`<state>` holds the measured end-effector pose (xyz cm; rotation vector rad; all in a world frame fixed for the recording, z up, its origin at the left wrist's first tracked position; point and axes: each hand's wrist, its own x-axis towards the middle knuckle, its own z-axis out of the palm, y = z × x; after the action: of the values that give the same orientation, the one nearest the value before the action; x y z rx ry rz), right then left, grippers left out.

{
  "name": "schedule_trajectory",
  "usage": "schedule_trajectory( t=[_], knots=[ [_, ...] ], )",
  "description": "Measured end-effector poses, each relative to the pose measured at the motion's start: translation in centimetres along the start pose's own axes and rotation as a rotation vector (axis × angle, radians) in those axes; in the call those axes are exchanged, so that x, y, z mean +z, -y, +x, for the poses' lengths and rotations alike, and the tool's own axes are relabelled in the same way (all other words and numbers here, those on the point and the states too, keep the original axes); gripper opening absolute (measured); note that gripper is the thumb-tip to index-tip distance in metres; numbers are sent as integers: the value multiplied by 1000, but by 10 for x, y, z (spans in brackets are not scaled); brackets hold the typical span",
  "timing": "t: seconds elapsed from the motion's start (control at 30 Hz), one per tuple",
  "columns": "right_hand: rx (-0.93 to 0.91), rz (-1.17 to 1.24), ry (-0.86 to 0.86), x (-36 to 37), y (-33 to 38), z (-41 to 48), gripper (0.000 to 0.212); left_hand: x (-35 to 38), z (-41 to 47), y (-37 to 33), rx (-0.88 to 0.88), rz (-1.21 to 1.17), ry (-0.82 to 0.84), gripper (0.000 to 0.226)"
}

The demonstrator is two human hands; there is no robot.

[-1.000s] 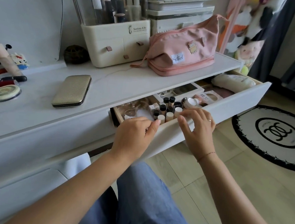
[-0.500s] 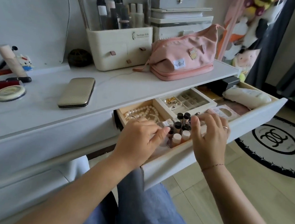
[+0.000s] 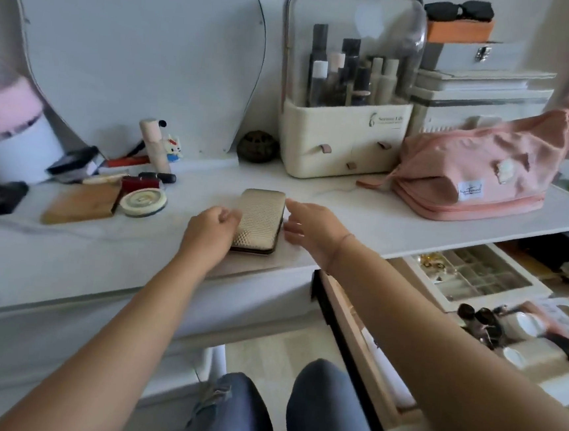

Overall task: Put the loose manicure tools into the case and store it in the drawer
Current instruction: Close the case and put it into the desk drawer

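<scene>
Gold case (image 3: 260, 218) awaits pickup: left hand (image 3: 212, 231) curls at its edge, grip unclear; right hand (image 3: 311, 231) spread beside it; drawer (image 3: 349, 319) next.

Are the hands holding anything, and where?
Left hand curls against the gold case at its left edge; a real grip cannot be told. Right hand is open, holding nothing.

- Both hands are out of the drawer (image 3: 360, 338) and up over the counter (image 3: 379, 220).
- The left hand (image 3: 211, 231) now curls its fingers against the left edge of the gold manicure case (image 3: 260, 218).
- The right hand (image 3: 311, 229) now reaches, fingers spread, just beside the case's right edge.
- The drawer stands pulled farther out than a second ago.
</scene>
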<state>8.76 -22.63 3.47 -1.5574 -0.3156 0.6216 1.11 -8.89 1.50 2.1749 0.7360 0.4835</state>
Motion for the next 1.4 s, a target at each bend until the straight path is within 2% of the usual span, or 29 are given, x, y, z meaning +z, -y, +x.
schedule_trajectory(
  t=[0.1, 0.23, 0.3, 0.4, 0.5, 0.63, 0.77, 0.87, 1.03, 1.13, 1.4],
  knots=[
    [86, 164, -55, 4, 4, 17, 15, 4, 9, 0, 25, -65, 7, 34],
    [154, 146, -40, -6, 10, 15, 9, 11, 5, 0, 83, -203, -32, 32],
    [169, 129, -47, -24, 12, 9, 15, 16, -3, -8, 119, -284, -13, 36],
    [137, 133, -74, -69, 15, -12, 27, 32, -20, -36, 211, -386, 93, 38],
    [107, 181, -152, -128, 17, -44, 23, 62, -42, -72, 284, -458, 317, 42],
    [123, 290, -334, -202, 6, -90, 21, 112, -67, -118, 472, -381, 522, 53],
    [143, 368, -529, -256, -13, -120, 23, 153, -89, -147, 700, -270, 573, 47],
    [170, 381, -611, -278, -25, -123, 26, 180, -95, -151, 738, -169, 595, 53],
    [218, 352, -617, -289, -39, -104, 25, 207, -89, -144, 754, -15, 512, 48],
    [239, 339, -615, -294, -49, -91, 23, 215, -85, -137, 754, 64, 542, 54],
    [293, 291, -552, -299, -56, -72, 11, 224, -80, -123, 780, 123, 539, 47]
  ],
)
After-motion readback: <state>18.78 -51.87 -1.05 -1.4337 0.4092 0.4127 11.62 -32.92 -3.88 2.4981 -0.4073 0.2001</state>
